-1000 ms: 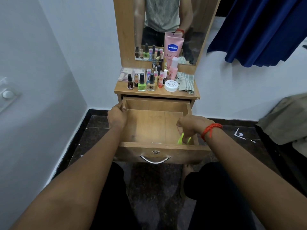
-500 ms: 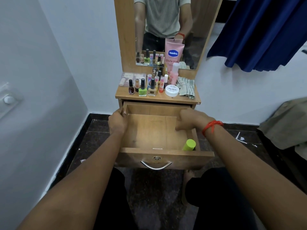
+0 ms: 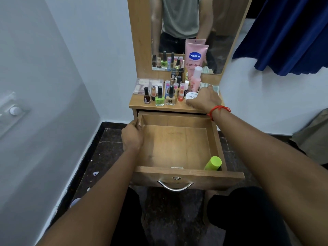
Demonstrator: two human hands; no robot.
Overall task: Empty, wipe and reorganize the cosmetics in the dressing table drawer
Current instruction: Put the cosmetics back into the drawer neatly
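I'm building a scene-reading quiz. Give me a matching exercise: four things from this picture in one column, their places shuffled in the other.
1. lime-green container
2. left hand
3. right hand
4. pink Vaseline tube

A. over the tabletop, at the white jar
B. leaning against the mirror
C. in the drawer, near right corner
D. gripping the drawer's left wall

Pairs: 1-C, 2-D, 3-A, 4-B
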